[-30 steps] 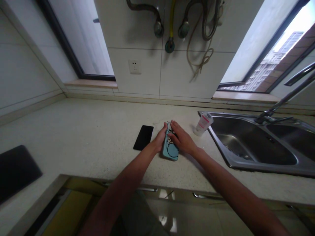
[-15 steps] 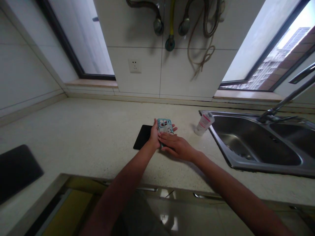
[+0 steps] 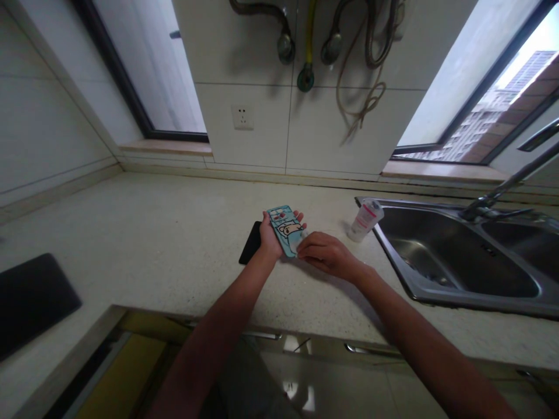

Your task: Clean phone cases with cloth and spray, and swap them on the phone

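My left hand [image 3: 269, 237] lies palm up above the counter, its fingers wrapped round a phone in a light blue cartoon case [image 3: 286, 228]. The patterned back faces me, with the phone tilted. At the phone's lower right edge, my right hand [image 3: 327, 253] is closed with its fingertips bunched together. A small white crumpled thing shows at those fingertips, mostly hidden by them. Partly under my left hand and wrist, a flat black rectangular object [image 3: 250, 245] rests on the counter.
A clear plastic cup with pink print [image 3: 365, 220] stands by the rim of the steel double sink [image 3: 458, 256] on the right. Another dark flat panel [image 3: 37, 297] lies at the left. Pipes, a wall socket [image 3: 243, 117] and windows are behind the pale counter [image 3: 174, 233].
My right hand has slid from across the phone's back to its lower right edge, and its fingers have bunched up. The phone has turned and tilted slightly left, showing more of the cartoon.
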The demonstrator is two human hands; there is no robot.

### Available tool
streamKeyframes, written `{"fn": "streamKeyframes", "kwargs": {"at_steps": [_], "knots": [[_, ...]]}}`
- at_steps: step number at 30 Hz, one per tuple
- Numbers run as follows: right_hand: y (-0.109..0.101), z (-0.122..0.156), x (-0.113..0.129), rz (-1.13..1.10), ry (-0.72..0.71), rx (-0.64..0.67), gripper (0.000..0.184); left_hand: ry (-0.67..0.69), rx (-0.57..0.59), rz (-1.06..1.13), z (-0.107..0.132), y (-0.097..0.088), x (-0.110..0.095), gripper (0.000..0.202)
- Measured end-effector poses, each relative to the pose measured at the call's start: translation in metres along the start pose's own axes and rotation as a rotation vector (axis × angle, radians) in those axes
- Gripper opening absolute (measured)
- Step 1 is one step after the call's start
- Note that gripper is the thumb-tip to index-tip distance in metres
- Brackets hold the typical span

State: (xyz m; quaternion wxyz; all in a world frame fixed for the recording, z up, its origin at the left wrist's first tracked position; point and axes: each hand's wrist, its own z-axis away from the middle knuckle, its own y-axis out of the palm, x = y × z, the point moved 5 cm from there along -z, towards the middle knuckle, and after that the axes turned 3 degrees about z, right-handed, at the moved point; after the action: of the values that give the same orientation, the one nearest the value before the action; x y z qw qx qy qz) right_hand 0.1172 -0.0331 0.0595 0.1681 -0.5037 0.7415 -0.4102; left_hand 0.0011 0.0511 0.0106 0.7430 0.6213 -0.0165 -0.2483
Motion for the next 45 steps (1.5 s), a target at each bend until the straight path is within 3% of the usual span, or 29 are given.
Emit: {"fn": "streamKeyframes", "kwargs": {"at_steps": [6,13,16,23,30,40,45], "knots": [[-0.005,0.002,-0.009,0.094,0.077,-0.014,0.021,0.006,-0.013,0.020,-0.001,-0.001,-0.001,0.067],[0.019,-0.003,0.014,0.175,-0.127,-0.058,0.016,-0.008,-0.016,-0.035,-0.006,-0.008,0.012,0.069],[0.028,-0.004,0.021,0.152,-0.143,-0.064,0.016,-0.036,-0.036,-0.090,-0.008,-0.012,0.021,0.068],[0.023,-0.005,0.007,0.140,0.022,-0.055,0.020,-0.046,-0.074,-0.212,-0.012,-0.014,0.028,0.064],[0.017,-0.003,-0.006,0.205,0.191,-0.175,0.021,-0.246,0.062,-0.216,0.008,0.000,0.043,0.066],[0.001,0.003,-0.020,0.265,0.438,-0.315,0.023,-0.492,0.216,-0.223,0.019,0.003,0.067,0.079],[-0.007,0.010,-0.035,0.274,0.520,-0.427,0.023,-0.452,0.252,-0.265,0.020,0.005,0.069,0.065]]}}
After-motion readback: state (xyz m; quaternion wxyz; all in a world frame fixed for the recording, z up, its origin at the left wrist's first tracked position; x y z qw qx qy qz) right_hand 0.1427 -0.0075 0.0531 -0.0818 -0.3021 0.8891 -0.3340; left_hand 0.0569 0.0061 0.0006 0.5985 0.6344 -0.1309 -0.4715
